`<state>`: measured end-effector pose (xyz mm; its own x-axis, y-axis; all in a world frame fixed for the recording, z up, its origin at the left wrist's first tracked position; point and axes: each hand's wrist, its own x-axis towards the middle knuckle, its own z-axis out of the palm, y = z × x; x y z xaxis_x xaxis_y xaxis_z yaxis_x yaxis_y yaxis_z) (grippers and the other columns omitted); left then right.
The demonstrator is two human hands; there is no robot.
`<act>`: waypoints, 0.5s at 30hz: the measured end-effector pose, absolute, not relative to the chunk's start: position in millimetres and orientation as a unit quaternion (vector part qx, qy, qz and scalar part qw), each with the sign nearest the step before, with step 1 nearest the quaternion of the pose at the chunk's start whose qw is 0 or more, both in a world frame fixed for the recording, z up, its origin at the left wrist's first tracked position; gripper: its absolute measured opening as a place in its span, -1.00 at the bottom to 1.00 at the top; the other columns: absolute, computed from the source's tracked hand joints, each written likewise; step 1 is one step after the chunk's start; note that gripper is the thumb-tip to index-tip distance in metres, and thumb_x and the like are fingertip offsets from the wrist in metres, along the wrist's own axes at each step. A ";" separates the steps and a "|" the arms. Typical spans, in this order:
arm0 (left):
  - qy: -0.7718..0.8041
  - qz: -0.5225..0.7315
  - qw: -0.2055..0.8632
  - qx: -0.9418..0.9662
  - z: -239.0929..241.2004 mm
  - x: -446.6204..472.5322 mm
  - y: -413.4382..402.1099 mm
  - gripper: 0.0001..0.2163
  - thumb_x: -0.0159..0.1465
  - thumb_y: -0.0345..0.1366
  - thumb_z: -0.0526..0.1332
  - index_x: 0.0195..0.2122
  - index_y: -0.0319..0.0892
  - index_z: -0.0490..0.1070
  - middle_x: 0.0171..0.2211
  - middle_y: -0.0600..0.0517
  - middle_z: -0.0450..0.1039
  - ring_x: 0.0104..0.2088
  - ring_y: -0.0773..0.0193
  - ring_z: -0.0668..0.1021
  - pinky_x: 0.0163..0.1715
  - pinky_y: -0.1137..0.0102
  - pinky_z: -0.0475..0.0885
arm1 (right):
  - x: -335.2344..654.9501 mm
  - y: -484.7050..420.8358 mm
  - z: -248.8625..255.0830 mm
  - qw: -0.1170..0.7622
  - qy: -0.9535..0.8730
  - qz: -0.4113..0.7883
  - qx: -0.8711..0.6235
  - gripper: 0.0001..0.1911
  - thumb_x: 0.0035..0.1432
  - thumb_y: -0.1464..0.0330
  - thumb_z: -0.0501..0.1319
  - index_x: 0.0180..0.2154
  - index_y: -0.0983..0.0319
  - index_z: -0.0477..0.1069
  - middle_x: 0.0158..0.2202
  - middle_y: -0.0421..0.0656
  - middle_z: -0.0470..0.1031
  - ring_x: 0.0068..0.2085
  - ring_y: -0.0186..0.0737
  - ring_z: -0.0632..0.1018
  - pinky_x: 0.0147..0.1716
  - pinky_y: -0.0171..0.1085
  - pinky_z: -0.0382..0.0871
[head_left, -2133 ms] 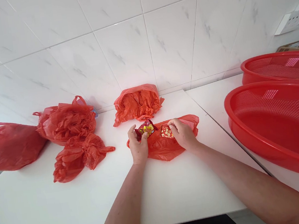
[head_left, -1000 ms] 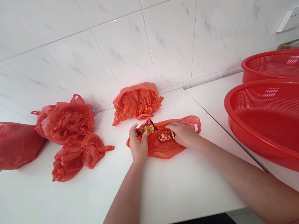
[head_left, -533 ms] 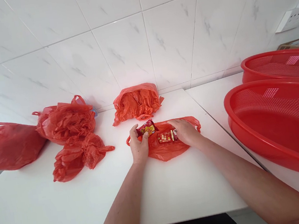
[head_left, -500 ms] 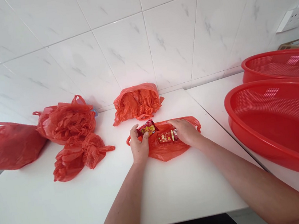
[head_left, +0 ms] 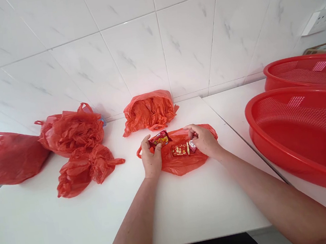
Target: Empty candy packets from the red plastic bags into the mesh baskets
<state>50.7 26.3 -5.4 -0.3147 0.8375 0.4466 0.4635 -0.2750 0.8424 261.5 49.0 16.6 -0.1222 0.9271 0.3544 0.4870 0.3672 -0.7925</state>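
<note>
My left hand (head_left: 152, 157) grips a dark red snack packet (head_left: 160, 139) with yellow print between thumb and fingers. The packet is held over the left part of a flattened red plastic bag (head_left: 181, 167). On that bag lies a red and gold wrapped packet (head_left: 180, 150). Just right of it, my right hand (head_left: 204, 140) pinches a small pink and white wrapped packet (head_left: 193, 145), partly hidden by the fingers.
Behind the hands, an open red bag (head_left: 150, 113) stuffed with crumpled plastic stands against the tiled wall. Several more red bags (head_left: 73, 134) sit at the left of the white table (head_left: 75, 233). Two large red perforated baskets (head_left: 298, 148) stand on the right.
My right hand has lifted slightly and its fingers have curled in, so more of the pink and white packet shows. My left hand keeps its hold, and the dark red packet has tilted slightly.
</note>
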 end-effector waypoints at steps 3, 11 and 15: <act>0.578 0.570 0.172 0.559 -6.5 50.5 26.8 -0.55 0.17 -0.26 0.19 0.10 -0.04 0.16 -0.09 -0.03 0.37 -0.07 0.22 0.43 -0.03 0.26 0.31 | 261.9 49.4 15.8 0.451 -0.709 0.242 -0.485 -0.44 -0.17 0.64 -0.04 -0.14 0.13 0.40 -0.39 -0.27 0.39 -0.46 -0.38 0.37 -0.50 -0.39 0.21; 0.588 0.564 0.174 0.553 -7.5 51.6 26.8 -0.55 0.17 -0.24 0.20 0.10 -0.01 0.17 -0.10 -0.01 0.36 -0.04 0.20 0.42 -0.03 0.25 0.31 | 264.8 55.8 7.2 0.437 -0.739 0.201 -0.471 -0.43 -0.08 0.67 -0.04 -0.08 0.16 0.39 -0.13 -0.17 0.48 -0.11 -0.26 0.47 -0.13 -0.25 0.33; 0.598 0.554 0.177 0.551 -8.0 51.2 26.9 -0.53 0.16 -0.24 0.20 0.10 0.00 0.17 -0.13 0.00 0.37 -0.07 0.20 0.43 -0.05 0.24 0.32 | 264.4 58.4 3.6 0.396 -0.768 0.141 -0.483 -0.54 -0.02 0.64 0.01 -0.13 0.16 0.43 -0.09 -0.16 0.46 -0.05 -0.20 0.43 -0.08 -0.20 0.32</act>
<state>51.2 26.9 -8.0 -0.3294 0.8553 0.3998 0.4639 -0.2222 0.8576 264.4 58.4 3.6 -0.2194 0.8541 0.4716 0.6306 0.4930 -0.5994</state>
